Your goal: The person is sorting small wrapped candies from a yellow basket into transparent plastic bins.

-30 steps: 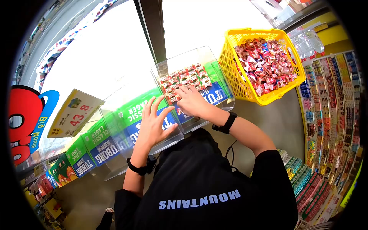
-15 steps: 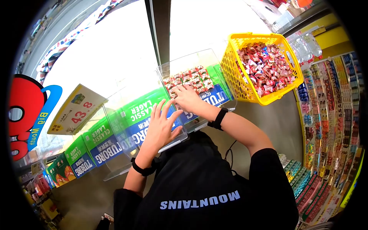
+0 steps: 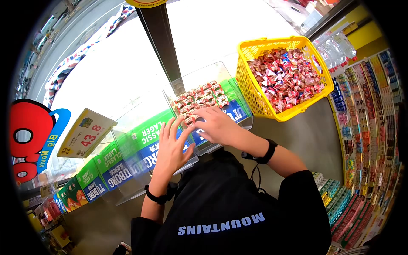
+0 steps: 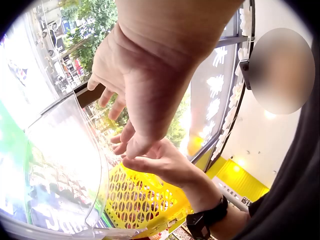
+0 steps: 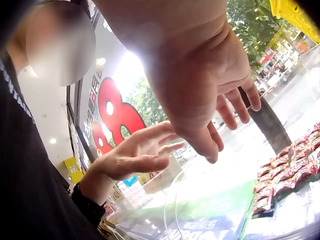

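Rows of small red-wrapped candies (image 3: 204,94) lie in a clear plastic tray (image 3: 216,71) on top of green and blue Tuborg boxes (image 3: 236,111). My right hand (image 3: 220,127) hovers at the near side of the rows, palm down with fingers relaxed; nothing shows between its thumb and fingers in the right wrist view. Left of it, my left hand (image 3: 170,146) spreads its fingers over the clear tray edge, holding nothing visible. The left thumb points toward the right hand's fingertips, the two hands nearly meeting in the head view.
A yellow basket (image 3: 304,111) full of loose wrapped candies stands right of the tray. More beer boxes (image 3: 117,170) run leftward, beneath a price sign (image 3: 87,132). Shelves of packaged goods (image 3: 369,127) line the right, beside clear bottles (image 3: 338,49).
The right hand has drawn back from over the candy rows toward their near edge, beside the left hand. The left hand stays spread, its thumb now close to the right fingers.
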{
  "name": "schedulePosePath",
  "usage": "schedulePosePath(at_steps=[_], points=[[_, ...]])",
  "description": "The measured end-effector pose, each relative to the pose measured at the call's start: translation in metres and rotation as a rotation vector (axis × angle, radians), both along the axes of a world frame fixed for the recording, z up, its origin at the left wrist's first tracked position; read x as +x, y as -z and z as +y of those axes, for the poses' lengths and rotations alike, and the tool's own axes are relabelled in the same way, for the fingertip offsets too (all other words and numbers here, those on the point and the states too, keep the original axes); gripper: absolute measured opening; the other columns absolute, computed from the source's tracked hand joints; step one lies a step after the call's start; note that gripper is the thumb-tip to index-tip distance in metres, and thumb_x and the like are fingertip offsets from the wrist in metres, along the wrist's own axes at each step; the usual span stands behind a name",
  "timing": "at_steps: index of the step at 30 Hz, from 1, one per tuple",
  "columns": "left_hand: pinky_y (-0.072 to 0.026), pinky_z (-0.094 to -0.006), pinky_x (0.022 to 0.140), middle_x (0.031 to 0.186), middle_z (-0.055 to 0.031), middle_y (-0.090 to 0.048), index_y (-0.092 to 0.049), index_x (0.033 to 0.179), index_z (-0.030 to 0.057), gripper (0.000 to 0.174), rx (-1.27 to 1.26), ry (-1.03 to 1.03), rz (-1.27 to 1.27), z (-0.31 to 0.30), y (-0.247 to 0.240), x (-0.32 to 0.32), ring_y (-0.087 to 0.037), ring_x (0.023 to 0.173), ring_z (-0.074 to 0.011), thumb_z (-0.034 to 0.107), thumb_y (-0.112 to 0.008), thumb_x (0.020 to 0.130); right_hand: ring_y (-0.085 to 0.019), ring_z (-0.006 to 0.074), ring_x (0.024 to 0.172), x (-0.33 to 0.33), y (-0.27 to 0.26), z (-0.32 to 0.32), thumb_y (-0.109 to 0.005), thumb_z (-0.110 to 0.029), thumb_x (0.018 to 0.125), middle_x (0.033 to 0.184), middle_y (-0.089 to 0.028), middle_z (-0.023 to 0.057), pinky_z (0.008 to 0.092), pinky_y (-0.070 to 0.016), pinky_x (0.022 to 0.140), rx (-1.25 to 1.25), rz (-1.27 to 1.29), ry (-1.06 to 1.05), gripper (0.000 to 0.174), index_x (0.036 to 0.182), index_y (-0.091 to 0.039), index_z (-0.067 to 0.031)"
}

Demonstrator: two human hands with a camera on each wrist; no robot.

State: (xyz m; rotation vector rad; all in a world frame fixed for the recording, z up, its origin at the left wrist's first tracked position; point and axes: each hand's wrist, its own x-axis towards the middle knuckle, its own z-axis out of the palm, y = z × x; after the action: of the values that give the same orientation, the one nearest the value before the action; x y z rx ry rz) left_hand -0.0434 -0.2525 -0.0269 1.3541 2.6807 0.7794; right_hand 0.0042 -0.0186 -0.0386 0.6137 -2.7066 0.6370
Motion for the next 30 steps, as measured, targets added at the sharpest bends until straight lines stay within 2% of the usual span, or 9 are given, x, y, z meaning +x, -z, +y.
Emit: schedulePosePath(at_steps=[5,11,14,17,20,22,24,27,30], points=[[-0.0304,-0.0603,0.126,0.158,-0.0158,-0.05,-0.067,0.137,0.0174,0.051,-0.001,-0.031,0.007,0.022,0.015,-0.001,-0.043,0.15,-0.0422,0.028,-0.083,0.09,-0.063,0.0347,0.125,0.074,-0.081,0.044,-0.085,-0.014,0.084,0.136,-0.065,0.0132,0.0466,-0.052,0.104,-0.146,-0.077,0.049,0.028,0.108,-0.072,-0.0104],[-0.0316,-0.0579,0.126,0.153,-0.0157,-0.054,-0.069,0.131,0.0149,0.044,0.009,-0.062,0.065,0.06,0.029,-0.008,-0.046,0.146,-0.0427,0.033,-0.081,0.092,-0.068,0.0333,0.115,0.114,-0.139,0.14,-0.083,-0.011,0.086,0.126,-0.069,0.0116,0.0454,-0.0562,0.097,-0.094,0.028,0.252,0.02,0.104,-0.074,-0.0088],[-0.0319,-0.0574,0.126,0.152,-0.0153,-0.055,-0.069,0.129,0.0149,0.042,-0.02,-0.093,0.109,0.069,0.043,-0.01,-0.049,0.145,-0.0409,0.033,-0.081,0.093,-0.069,0.031,0.113,0.106,-0.14,0.197,-0.081,-0.014,0.09,0.123,-0.072,0.0096,0.0435,-0.0564,0.097,-0.081,-0.033,0.329,0.015,0.102,-0.075,-0.0085],[-0.0293,-0.0567,0.127,0.149,-0.0136,-0.058,-0.07,0.127,0.0161,0.039,-0.053,-0.133,0.149,0.074,0.051,-0.006,-0.05,0.144,-0.0366,0.032,-0.081,0.092,-0.069,0.0312,0.112,0.072,-0.135,0.25,-0.078,-0.021,0.094,0.119,-0.072,0.0094,0.0434,-0.0561,0.098,0.042,-0.116,0.269,0.016,0.103,-0.076,-0.0081],[-0.025,-0.057,0.13,0.145,-0.0103,-0.061,-0.071,0.122,0.0178,0.034,-0.07,-0.165,0.189,0.075,0.056,-0.004,-0.053,0.142,-0.0335,0.031,-0.081,0.092,-0.065,0.035,0.124,0.036,-0.119,0.278,-0.079,-0.022,0.091,0.131,-0.069,0.0145,0.0445,-0.0528,0.106,0.153,-0.412,0.248,0.023,0.107,-0.076,-0.0064],[-0.024,-0.0577,0.13,0.144,-0.0098,-0.061,-0.071,0.121,0.018,0.033,-0.052,-0.171,0.18,0.077,0.052,-0.004,-0.054,0.141,-0.0333,0.03,-0.081,0.092,-0.063,0.0355,0.127,0.012,-0.091,0.298,-0.08,-0.025,0.089,0.134,-0.067,0.0156,0.0449,-0.0511,0.108,0.323,-0.474,0.21,0.027,0.11,-0.077,-0.0079],[-0.0231,-0.0587,0.13,0.141,-0.0093,-0.063,-0.073,0.117,0.0186,0.029,-0.034,-0.183,0.173,0.077,0.052,-0.002,-0.055,0.14,-0.0329,0.028,-0.082,0.091,-0.062,0.0376,0.129,-0.012,-0.073,0.305,-0.082,-0.029,0.087,0.139,-0.064,0.0175,0.0465,-0.05,0.11,0.485,-0.59,0.183,0.032,0.113,-0.078,-0.0105],[-0.0235,-0.059,0.13,0.138,-0.0091,-0.064,-0.074,0.115,0.0192,0.028,-0.02,-0.193,0.173,0.076,0.054,-0.001,-0.055,0.139,-0.0327,0.027,-0.083,0.09,-0.06,0.0387,0.132,-0.029,-0.058,0.302,-0.083,-0.033,0.086,0.142,-0.062,0.0177,0.0476,-0.0495,0.111,0.569,-0.559,0.183,0.034,0.113,-0.078,-0.0114],[-0.0247,-0.0591,0.129,0.136,-0.0086,-0.065,-0.074,0.113,0.0199,0.028,-0.01,-0.201,0.173,0.077,0.053,-0.001,-0.056,0.137,-0.0325,0.027,-0.084,0.088,-0.058,0.0392,0.134,-0.04,-0.051,0.291,-0.083,-0.039,0.087,0.144,-0.06,0.0185,0.0495,-0.0489,0.112,0.494,-0.563,0.209,0.035,0.111,-0.079,-0.0131]])
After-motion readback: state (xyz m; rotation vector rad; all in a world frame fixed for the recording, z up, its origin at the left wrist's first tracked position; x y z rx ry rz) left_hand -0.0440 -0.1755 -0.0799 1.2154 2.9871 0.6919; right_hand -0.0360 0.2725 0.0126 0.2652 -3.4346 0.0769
